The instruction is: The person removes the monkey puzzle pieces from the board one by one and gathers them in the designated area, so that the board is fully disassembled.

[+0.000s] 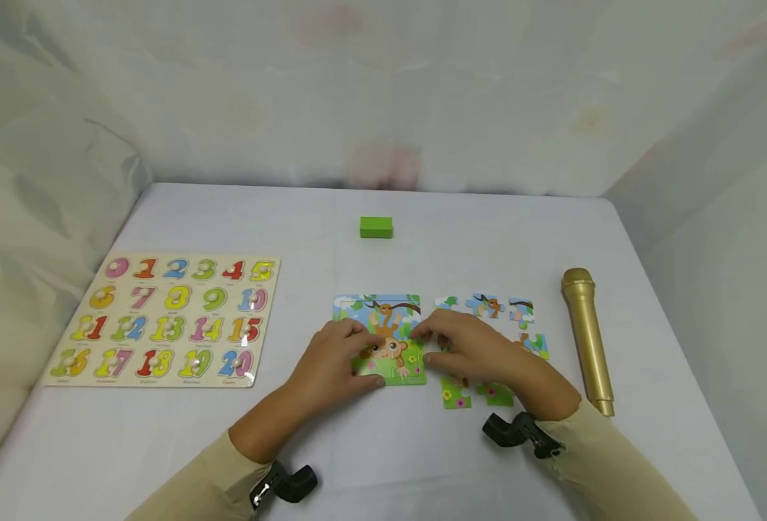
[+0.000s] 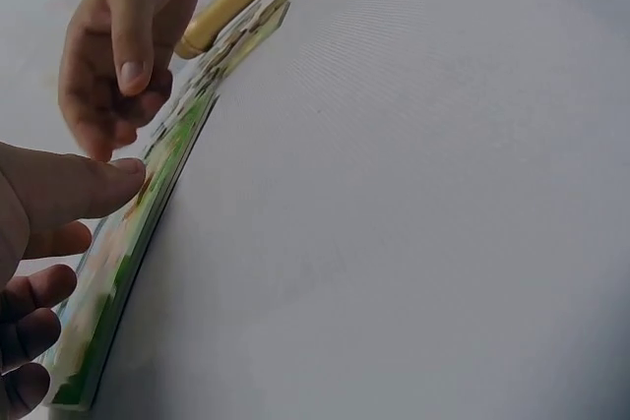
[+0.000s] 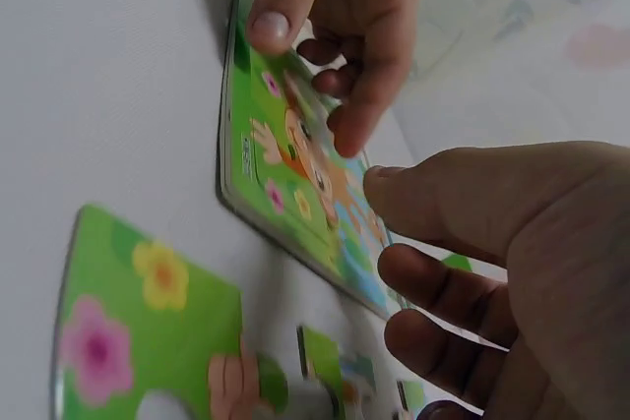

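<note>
A square picture puzzle board (image 1: 409,365) with a monkey, a branch and flowers lies at the middle of the table. My left hand (image 1: 333,362) is over its left side, thumb and fingers spread apart above the picture. At the right edge of the board is my right hand (image 1: 467,346), fingers loosely bent. In the right wrist view, the thumb and fingers (image 3: 443,199) of that hand stand apart beside the board with nothing between them. Loose puzzle pieces (image 1: 456,394) lie around and partly under the right hand, one of them large in the right wrist view with flowers (image 3: 157,272).
On the left of the table lies a number board (image 1: 189,284) with colored pegged numerals. A green block (image 1: 375,228) sits toward the back. At the right is a gold microphone-shaped tube (image 1: 588,340). Cloth walls (image 1: 383,94) stand behind and beside the table.
</note>
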`<state>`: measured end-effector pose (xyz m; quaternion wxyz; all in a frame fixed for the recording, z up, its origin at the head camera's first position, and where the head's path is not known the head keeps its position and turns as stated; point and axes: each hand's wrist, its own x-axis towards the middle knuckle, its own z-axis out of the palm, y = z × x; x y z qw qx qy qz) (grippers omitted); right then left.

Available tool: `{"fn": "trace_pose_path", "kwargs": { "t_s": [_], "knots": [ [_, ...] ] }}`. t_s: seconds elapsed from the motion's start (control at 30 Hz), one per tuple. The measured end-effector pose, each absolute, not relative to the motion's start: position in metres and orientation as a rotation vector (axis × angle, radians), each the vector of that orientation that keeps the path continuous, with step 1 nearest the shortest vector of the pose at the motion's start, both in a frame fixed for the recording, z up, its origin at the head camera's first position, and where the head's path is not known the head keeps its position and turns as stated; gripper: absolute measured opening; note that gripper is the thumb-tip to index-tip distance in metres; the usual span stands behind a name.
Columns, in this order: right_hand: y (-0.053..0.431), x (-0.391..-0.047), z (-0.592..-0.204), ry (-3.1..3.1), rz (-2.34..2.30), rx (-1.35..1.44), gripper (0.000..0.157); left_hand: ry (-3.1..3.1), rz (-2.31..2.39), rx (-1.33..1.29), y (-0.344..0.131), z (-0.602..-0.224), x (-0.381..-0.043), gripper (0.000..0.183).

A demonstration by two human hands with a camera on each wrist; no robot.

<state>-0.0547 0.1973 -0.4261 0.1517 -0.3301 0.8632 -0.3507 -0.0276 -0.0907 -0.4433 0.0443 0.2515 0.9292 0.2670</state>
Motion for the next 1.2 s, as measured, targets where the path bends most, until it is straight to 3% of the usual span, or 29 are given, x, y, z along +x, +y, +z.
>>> {"fn": "trace_pose_path", "kwargs": {
  "t_s": [0.43,1.0,1.2],
  "knots": [
    [0.172,-0.064,-0.428,2.475,-0.817,-0.890,0.036,2.805,0.779,0.768,-0.082,-0.449,-0.033,0.060],
    [0.169,-0.063,-0.426,2.441,-0.902,-0.823,0.039,2.815,0.796,0.755,-0.081,-0.446,-0.032,0.062],
    [0.170,-0.061,-0.423,2.370,-0.973,-0.786,0.034,2.819,0.805,0.756,-0.081,-0.446,-0.032,0.062]
  ]
}}
